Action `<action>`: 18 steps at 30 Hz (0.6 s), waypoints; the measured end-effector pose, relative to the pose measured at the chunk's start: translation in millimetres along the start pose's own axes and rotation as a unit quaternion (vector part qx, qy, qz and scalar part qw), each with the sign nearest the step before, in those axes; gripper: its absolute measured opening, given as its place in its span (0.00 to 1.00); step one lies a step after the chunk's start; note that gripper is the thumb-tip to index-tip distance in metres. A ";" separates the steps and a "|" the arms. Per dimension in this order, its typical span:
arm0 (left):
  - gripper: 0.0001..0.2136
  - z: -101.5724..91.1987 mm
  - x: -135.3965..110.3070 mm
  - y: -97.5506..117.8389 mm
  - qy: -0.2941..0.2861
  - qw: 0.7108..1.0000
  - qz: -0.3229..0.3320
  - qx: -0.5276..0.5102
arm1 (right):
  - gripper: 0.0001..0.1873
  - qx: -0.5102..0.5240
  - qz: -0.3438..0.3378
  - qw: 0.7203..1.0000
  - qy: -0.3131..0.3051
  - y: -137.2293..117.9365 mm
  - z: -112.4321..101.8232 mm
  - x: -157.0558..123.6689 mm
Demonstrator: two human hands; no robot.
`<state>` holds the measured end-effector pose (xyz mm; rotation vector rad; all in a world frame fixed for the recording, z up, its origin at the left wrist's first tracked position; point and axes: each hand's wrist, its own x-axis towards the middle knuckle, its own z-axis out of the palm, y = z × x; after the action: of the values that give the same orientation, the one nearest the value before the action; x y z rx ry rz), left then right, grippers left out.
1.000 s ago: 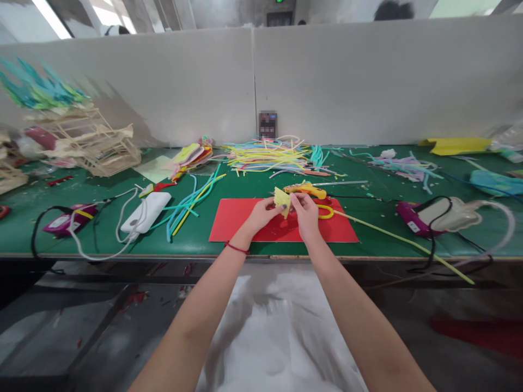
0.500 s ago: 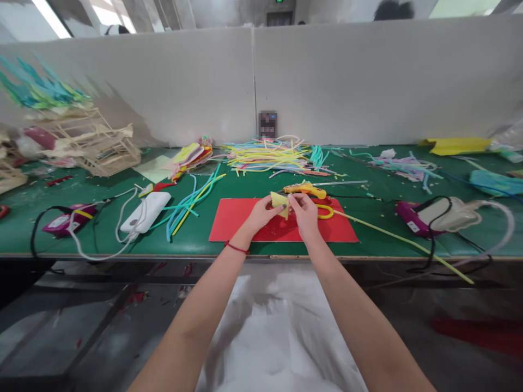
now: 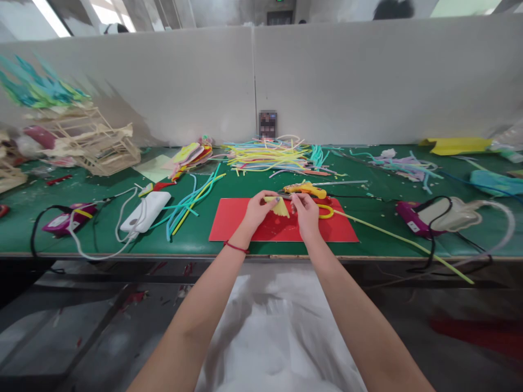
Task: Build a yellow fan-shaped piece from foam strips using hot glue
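Over the red board [image 3: 232,220], my left hand [image 3: 260,211] pinches a small pale-yellow pleated piece [image 3: 281,208], which fans out toward the right. My right hand [image 3: 307,211] is just to the right, thumb and fingers drawn together. Whatever it pinches, if anything, is too small to make out, and a narrow gap separates it from the yellow piece. Right behind my hands lies a yellow-orange glue gun [image 3: 306,189]. A yellow loop handle [image 3: 327,211], seemingly of scissors, shows beside my right hand, its blades partly hidden.
Colourful fuzzy stems [image 3: 265,158] are piled at the back of the green table [image 3: 192,242]. A white power bank [image 3: 146,212] with cables sits left. Purple devices [image 3: 67,220] with cords flank both sides. One long yellow-green stem [image 3: 400,236] reaches past the front edge.
The yellow piece has turned from a raised, flatter pose to a downward fan in my left hand. My right fingers have come away from it slightly to the right.
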<state>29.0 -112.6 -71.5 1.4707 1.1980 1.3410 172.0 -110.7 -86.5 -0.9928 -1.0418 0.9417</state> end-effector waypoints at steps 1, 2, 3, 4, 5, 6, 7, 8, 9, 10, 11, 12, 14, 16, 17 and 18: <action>0.11 -0.4 0.2 0.1 0.018 1.000 -0.004 -0.007 | 0.19 -0.005 0.002 1.000 0.001 0.9 -0.3 0.3; 0.11 -0.8 0.5 0.3 0.036 0.999 -0.006 -0.017 | 0.19 -0.011 0.004 1.000 -0.002 1.4 -0.4 0.4; 0.10 -1.1 0.8 0.5 0.051 0.998 -0.008 -0.030 | 0.19 -0.019 0.007 1.000 -0.007 1.4 -0.1 0.2; 0.10 -1.4 1.2 0.6 0.062 0.997 -0.010 -0.043 | 0.19 -0.028 0.008 0.999 -0.014 0.9 0.4 -0.2; 0.10 -1.7 1.7 0.6 0.072 0.996 -0.012 -0.054 | 0.19 -0.038 0.007 0.999 -0.022 0.2 1.1 -0.8; 0.11 -2.0 2.2 0.4 0.080 0.995 -0.013 -0.063 | 0.19 -0.049 0.004 0.998 -0.029 -0.9 2.0 -1.6; 0.11 -2.2 2.7 0.1 0.087 0.994 -0.014 -0.069 | 0.18 -0.060 -0.001 0.998 -0.036 -2.0 2.9 -2.5; 0.11 -2.4 3.1 -0.4 0.093 0.993 -0.015 -0.071 | 0.18 -0.070 -0.006 0.997 -0.041 -3.2 3.7 -3.4; 0.11 -2.6 3.6 -1.1 0.099 0.992 -0.016 -0.072 | 0.18 -0.081 -0.009 0.996 -0.046 -4.3 4.4 -4.3; 0.11 -2.9 3.9 -1.7 0.105 0.992 -0.015 -0.070 | 0.17 -0.090 -0.010 0.995 -0.051 -5.3 5.0 -5.2; 0.11 -3.2 4.2 -2.4 0.111 0.991 -0.014 -0.066 | 0.17 -0.099 -0.011 0.994 -0.055 -6.1 5.3 -5.9; 0.11 -3.5 4.3 -3.0 0.118 0.991 -0.012 -0.061 | 0.17 -0.106 -0.012 0.992 -0.060 -6.8 5.6 -6.6; 0.11 -4.3 4.2 -4.0 0.127 0.991 -0.008 -0.047 | 0.16 -0.119 -0.017 0.990 -0.072 -7.7 5.7 -7.7; 0.11 -5.2 3.9 -4.4 0.132 0.991 -0.003 -0.037 | 0.14 -0.129 -0.027 0.987 -0.087 -8.3 5.9 -8.4; 0.10 -5.6 3.7 -4.5 0.133 0.990 0.000 -0.034 | 0.13 -0.133 -0.031 0.986 -0.093 -8.5 6.0 -8.6; 0.10 -5.9 3.5 -4.6 0.134 0.991 0.002 -0.032 | 0.13 -0.135 -0.035 0.985 -0.097 -8.5 6.0 -8.6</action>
<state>22.6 -108.3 -74.4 1.2772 1.3066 1.6016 165.4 -120.0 -79.3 -1.0935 -1.3874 0.8669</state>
